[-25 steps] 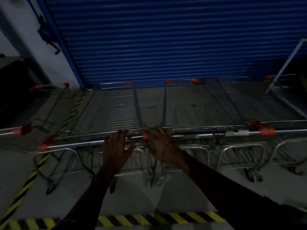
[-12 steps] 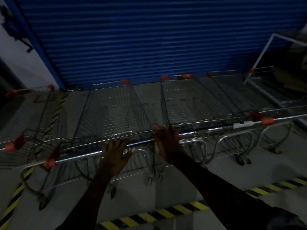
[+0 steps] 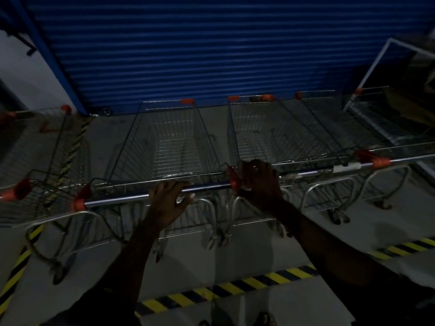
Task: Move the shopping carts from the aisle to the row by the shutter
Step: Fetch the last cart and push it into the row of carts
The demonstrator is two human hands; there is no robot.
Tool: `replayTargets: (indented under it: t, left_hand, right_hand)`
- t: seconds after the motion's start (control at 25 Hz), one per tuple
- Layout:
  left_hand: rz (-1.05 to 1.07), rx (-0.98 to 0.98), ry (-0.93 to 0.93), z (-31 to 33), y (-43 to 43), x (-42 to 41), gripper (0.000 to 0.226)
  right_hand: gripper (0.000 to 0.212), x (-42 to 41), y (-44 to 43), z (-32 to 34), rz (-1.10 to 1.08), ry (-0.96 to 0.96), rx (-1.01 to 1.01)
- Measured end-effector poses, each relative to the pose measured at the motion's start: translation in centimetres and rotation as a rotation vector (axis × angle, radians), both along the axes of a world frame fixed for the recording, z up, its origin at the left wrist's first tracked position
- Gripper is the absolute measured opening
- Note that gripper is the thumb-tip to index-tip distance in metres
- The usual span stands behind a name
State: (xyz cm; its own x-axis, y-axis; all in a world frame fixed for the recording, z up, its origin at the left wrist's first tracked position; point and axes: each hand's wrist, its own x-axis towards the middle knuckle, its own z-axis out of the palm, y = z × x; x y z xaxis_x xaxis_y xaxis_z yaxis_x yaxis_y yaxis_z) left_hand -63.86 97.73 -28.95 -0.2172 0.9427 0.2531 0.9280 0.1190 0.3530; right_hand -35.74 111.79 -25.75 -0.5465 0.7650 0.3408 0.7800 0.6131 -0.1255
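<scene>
Chrome cart handle (image 3: 122, 200): left hand (image 3: 168, 200) curled round it; right hand (image 3: 259, 182) grips neighbouring cart's handle (image 3: 306, 172), blue shutter (image 3: 200, 48) far.

One wide-angle head camera looks forward and down from just behind the cart handlebars (image 3: 141, 198), close above them, facing the blue roller shutter (image 3: 211, 55) beyond the row of shopping carts (image 3: 174, 142).

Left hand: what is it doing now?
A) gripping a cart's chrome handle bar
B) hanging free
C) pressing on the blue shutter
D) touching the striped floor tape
A: the left hand curls its fingers over the chrome handle bar of a shopping cart.
</scene>
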Motion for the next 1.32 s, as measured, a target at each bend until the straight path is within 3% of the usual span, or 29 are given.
replayTargets:
  t: [0.16,0.32,0.44,0.56,0.68,0.76,0.88,1.32]
  left_hand:
    - [-0.041,-0.042,0.033,1.3,1.8,0.9,0.072]
    - [-0.277,-0.071,0.066,2.2,6.1,5.4,0.099]
    - [-0.352,-0.064,0.008,2.6,8.8,10.1,0.075]
    - [-0.330,0.027,0.003,1.8,10.1,10.9,0.068]
    - [-0.351,0.105,0.054,0.6,10.1,9.8,0.053]
    - [-0.350,0.162,0.095,0.6,9.7,9.9,0.045]
    - [-0.366,0.222,0.109,0.7,9.2,9.9,0.042]
    - [-0.358,0.178,0.068,1.4,9.3,10.5,0.035]
  right_hand:
    - [0.113,2.5,1.4,0.1,0.045,-0.154,-0.029]
    - [0.102,2.4,2.1,-0.4,0.021,-0.170,-0.183]
    - [0.099,2.4,2.2,-0.8,0.027,-0.146,-0.203]
    - [0.096,2.4,2.7,-0.7,0.012,-0.141,-0.281]
    - [0.079,2.0,2.4,-0.9,0.055,-0.088,-0.134]
    - [0.084,2.2,2.6,-1.5,0.036,-0.048,-0.131]
    - [0.093,2.5,3.0,-2.2,0.015,-0.062,-0.193]
    - [0.085,3.0,2.7,-2.0,0.061,0.070,-0.140]
